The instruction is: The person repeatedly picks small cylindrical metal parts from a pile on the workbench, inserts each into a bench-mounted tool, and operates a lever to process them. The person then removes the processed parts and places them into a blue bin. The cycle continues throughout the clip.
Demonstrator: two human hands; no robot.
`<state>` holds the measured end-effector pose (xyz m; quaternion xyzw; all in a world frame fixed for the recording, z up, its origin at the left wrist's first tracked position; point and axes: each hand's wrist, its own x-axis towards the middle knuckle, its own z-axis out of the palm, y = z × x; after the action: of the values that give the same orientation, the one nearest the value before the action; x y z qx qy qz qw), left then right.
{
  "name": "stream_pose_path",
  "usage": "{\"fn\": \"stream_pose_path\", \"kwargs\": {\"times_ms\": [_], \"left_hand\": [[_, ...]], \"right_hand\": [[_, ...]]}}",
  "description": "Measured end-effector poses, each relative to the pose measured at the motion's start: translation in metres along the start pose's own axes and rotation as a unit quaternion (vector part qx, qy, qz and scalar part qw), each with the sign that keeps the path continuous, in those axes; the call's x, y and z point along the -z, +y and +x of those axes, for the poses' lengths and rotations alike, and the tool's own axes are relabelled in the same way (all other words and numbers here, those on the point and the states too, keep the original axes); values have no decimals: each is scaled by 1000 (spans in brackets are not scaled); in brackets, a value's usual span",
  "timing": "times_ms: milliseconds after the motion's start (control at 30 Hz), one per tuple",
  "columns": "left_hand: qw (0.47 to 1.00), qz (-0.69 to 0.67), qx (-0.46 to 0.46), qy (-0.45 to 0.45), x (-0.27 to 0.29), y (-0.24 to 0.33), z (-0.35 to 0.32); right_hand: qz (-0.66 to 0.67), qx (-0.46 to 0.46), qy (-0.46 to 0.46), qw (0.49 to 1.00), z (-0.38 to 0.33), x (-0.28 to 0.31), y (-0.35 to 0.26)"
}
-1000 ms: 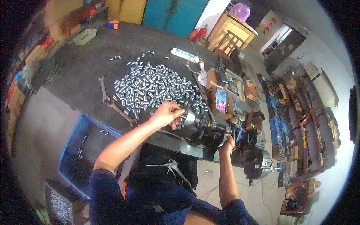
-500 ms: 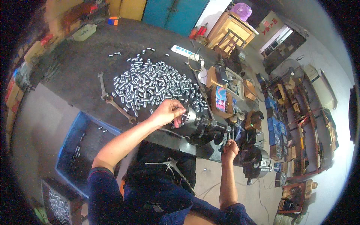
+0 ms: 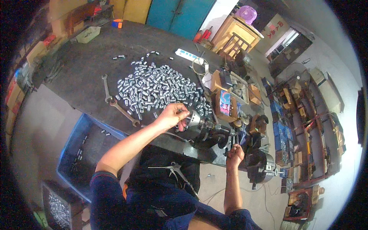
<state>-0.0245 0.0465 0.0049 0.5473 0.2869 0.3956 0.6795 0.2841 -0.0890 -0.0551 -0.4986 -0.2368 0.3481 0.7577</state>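
L grip [image 3: 173, 117] pinched, R grip [image 3: 235, 154] prob. round handle [image 3: 237, 138]

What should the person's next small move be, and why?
Probably a slight turn of the lever with the right hand, which is closed around it, while the left hand, fingers bent at the face of the metal chuck, steadies that end. Whether it holds a part is unclear.

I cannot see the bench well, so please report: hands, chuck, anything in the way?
Left hand at chuck, grip unclear. Right hand closed on handle. Metal pieces heaped beyond left hand; no blockage visible.
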Motion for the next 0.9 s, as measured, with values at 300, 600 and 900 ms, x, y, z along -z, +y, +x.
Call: {"fn": "stream_pose_path", "kwargs": {"times_ms": [300,600,900], "left_hand": [[999,25,4,28,-3,5,-4],[1000,7,-7,3,-1,0,-2],[998,28,-46,-13,-1,-1,1]], "right_hand": [[5,-52,71,996,25,-12,23],[-9,9,19,1000,-2,-5,-5],[-21,59,-51,997,21,-35,-55]]}}
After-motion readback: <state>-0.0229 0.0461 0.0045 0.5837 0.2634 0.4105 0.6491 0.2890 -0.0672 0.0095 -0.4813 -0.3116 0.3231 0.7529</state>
